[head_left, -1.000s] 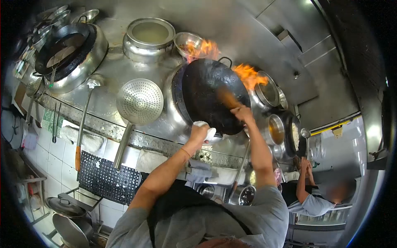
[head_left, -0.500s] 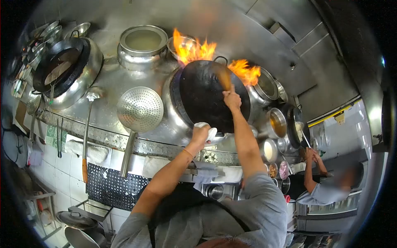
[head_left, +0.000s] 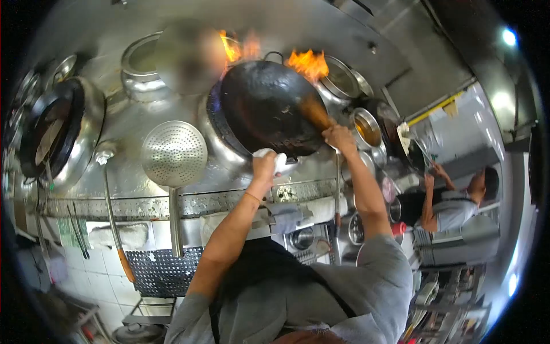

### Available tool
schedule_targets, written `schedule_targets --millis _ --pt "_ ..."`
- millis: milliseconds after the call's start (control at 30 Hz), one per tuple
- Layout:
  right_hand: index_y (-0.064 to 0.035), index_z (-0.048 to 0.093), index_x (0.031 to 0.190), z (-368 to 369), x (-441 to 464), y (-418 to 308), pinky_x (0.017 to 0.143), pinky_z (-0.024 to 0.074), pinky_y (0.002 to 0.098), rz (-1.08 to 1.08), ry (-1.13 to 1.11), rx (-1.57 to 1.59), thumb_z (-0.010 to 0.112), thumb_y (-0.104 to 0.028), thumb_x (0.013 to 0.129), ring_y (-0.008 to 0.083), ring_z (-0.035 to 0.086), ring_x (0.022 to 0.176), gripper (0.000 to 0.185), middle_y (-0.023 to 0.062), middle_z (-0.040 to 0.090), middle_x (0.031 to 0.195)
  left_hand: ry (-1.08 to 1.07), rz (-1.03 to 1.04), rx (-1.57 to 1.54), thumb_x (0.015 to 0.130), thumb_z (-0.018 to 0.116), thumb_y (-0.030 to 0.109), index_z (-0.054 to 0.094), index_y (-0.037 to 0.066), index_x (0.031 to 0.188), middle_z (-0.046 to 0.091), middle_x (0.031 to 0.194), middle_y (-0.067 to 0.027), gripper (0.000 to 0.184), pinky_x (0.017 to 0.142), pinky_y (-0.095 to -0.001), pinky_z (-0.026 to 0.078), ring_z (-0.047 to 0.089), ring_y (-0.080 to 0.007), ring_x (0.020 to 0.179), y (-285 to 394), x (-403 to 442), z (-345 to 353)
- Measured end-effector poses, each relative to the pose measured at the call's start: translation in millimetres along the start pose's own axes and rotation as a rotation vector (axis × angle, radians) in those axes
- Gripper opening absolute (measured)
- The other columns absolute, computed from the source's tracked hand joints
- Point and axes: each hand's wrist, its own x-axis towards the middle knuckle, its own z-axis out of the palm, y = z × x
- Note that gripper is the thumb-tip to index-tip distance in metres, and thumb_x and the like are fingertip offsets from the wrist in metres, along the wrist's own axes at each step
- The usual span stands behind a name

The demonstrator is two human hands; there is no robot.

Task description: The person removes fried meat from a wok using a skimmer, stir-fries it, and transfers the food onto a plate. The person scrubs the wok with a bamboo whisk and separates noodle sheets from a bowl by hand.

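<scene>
A large black wok [head_left: 258,109] sits tilted on a burner, its open face toward me and its inside wet and shiny. My left hand [head_left: 263,169] is closed round a folded white cloth [head_left: 279,163] at the wok's near rim, by the handle there. In my right hand [head_left: 339,139] is a brown wok brush [head_left: 316,114], smeared by motion. Its head lies over the right side of the wok's inside. Flames [head_left: 309,64] rise behind the wok's far rim, near its far loop handle [head_left: 274,54].
A perforated skimmer [head_left: 175,153] and a long-handled ladle [head_left: 114,221] lie left of the wok. Another wok [head_left: 54,126] stands far left. At right are a pot of orange liquid [head_left: 366,127] and a co-worker [head_left: 452,209] at another wok.
My right hand has swept the brush from the wok's upper middle to its right side. The flames are smaller. My view has shifted, and the inside of the wok looks shinier.
</scene>
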Motion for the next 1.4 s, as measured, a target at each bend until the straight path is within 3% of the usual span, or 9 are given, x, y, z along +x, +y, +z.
schedule_targets --millis 100,300,400,500,733,867,967,1233,1400 --pt "-0.0168 0.039 0.139 17 -33 43 0.075 0.0529 0.0416 0.224 0.334 0.311 0.06 -0.028 0.084 0.0358 0.066 0.078 0.06 0.0165 0.069 0.087 -0.011 -0.002 -0.02 0.084 0.053 0.017 0.058 0.007 0.08 0.06 0.07 -0.0074 0.011 0.034 -0.0325 0.04 0.058 -0.0181 0.054 3 2 0" --pt "-0.0118 0.052 0.129 82 -174 49 0.079 0.0509 0.0414 0.245 -0.198 0.698 0.056 -0.036 0.085 0.0359 0.065 0.089 0.051 0.021 0.067 0.097 0.002 -0.025 -0.026 0.085 0.052 0.018 0.058 0.009 0.081 0.06 0.068 -0.0056 0.012 0.033 -0.0315 0.039 0.056 -0.0169 0.051 2 -1 0" --pt "-0.012 0.052 0.13 119 -201 21 0.081 0.0495 0.0434 0.385 -0.11 0.897 0.053 -0.038 0.088 0.0388 0.063 0.092 0.049 0.0217 0.066 0.099 -0.02 -0.033 0.033 0.086 0.053 0.021 0.059 0.01 0.083 0.061 0.068 -0.0042 0.013 0.036 -0.0317 0.038 0.055 -0.0166 0.052 -2 3 -6" --pt "-0.0116 0.053 0.128 150 -218 40 0.083 0.0475 0.0464 0.367 0.188 0.541 0.049 -0.038 0.093 0.0414 0.059 0.096 0.044 0.0234 0.062 0.103 0.042 -0.128 0.043 0.087 0.053 0.024 0.06 0.011 0.087 0.061 0.073 -0.0041 0.015 0.043 -0.0324 0.039 0.056 -0.0178 0.057 18 -26 -1" --pt "-0.0013 0.047 0.115 178 -277 54 0.083 0.0443 0.0519 0.611 0.044 0.594 0.057 -0.019 0.078 0.0461 0.056 0.096 0.042 0.031 0.058 0.1 0.022 -0.133 0.002 0.089 0.05 0.024 0.06 0.012 0.087 0.059 0.072 -0.0037 0.015 0.045 -0.0319 0.038 0.054 -0.0178 0.059 8 -26 -6" --pt "0.0043 0.061 0.089 168 -265 77 0.067 0.0486 0.0466 0.362 0.179 0.699 0.059 -0.016 0.075 0.0462 0.062 0.077 0.025 0.0276 0.064 0.083 0.113 -0.138 -0.034 0.088 0.052 0.026 0.059 0.015 0.085 0.058 0.071 -0.0018 0.013 0.047 -0.0331 0.039 0.053 -0.0163 0.059 2 -7 1" --pt "-0.0009 0.057 0.082 123 -255 73 0.035 0.037 0.028 0.562 -0.059 1.328 0.056 -0.016 0.083 0.0109 0.046 0.041 0.015 0.0014 0.049 0.055 0.051 -0.066 0.013 0.085 0.056 0.028 0.061 0.017 0.086 0.06 0.073 -0.0023 0.012 0.05 -0.0382 0.04 0.054 -0.0175 0.061 -2 1 -8" --pt "-0.0093 0.051 0.073 39 -86 114 0.033 0.0366 0.0276 0.26 0.053 1.764 0.057 -0.032 0.09 0.0148 0.049 0.039 0.029 0.0032 0.05 0.051 0.131 -0.063 -0.02 0.087 0.056 0.027 0.061 0.016 0.091 0.062 0.078 -0.0005 0.013 0.055 -0.0371 0.041 0.056 -0.0161 0.067 -6 -4 -5" --pt "-0.0016 0.051 0.061 17 100 150 0.037 0.0404 0.0352 0.308 0.242 1.346 0.053 -0.013 0.079 0.0208 0.051 0.038 0.021 0.0078 0.051 0.047 0.101 -0.029 -0.051 0.087 0.054 0.025 0.059 0.016 0.086 0.058 0.071 -0.0001 0.01 0.045 -0.0316 0.037 0.054 -0.0144 0.059 -11 0 -13"
